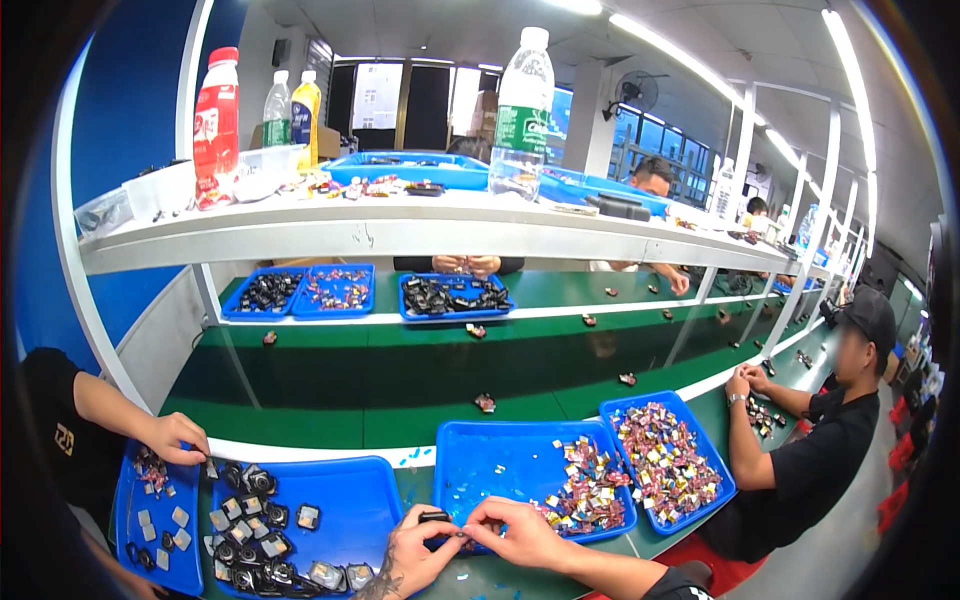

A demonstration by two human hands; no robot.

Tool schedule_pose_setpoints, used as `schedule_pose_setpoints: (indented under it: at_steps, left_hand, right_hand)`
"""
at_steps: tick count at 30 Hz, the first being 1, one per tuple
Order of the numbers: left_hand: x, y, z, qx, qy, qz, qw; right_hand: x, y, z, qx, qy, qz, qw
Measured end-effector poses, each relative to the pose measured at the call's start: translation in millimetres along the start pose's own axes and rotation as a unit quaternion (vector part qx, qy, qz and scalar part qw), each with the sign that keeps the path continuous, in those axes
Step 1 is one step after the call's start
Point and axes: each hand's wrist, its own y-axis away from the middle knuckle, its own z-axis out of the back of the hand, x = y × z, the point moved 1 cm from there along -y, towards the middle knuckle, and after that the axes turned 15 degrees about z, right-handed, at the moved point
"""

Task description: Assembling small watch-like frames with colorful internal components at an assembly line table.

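Note:
Near the lower edge, my left hand (412, 552) is closed around a small black part (435, 517), which shows above its fingers. My right hand (515, 535) meets it fingertip to fingertip in a pinch, and what lies between those fingertips is too small to make out. Both hands are over the near edge of a blue tray (480, 432). In that tray, small maroon, white and yellow components (590, 480) are heaped at the right, with blue scraps scattered at the left. To the left, another blue tray (350, 475) holds black casings (245, 560) with pale square faces.
A blue tray (608, 408) heaped with components stands at the right. Coworkers sit left (55, 430) and right (830, 410). Beyond the trays runs a green conveyor belt (330, 420) carrying scattered parts. A white shelf (360, 235) with bottles spans above it.

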Motion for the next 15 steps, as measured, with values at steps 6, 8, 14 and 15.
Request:
schedule_pose_setpoints:
  at_steps: [6,8,14,15]
  left_hand:
    - [-1.9,1.9,1.1,0.065,0.004,0.09,0.994]
    - [3.9,-0.3,-0.6,0.064,-0.02,0.102,0.993]
    - [-0.9,-2.5,-1.7,0.052,-0.01,0.073,0.996]
    - [-3.4,-2.4,-1.2,0.038,-0.019,0.044,0.998]
  right_hand:
    - [-0.5,3.8,-1.3,0.033,0.013,0.076,0.997]
    - [2.8,3.6,-0.7,0.04,0.033,0.071,0.996]
    - [-12.3,3.9,-2.6,0.042,0.038,0.07,0.996]
    - [-13.7,3.3,-3.7,0.044,0.026,0.061,0.997]
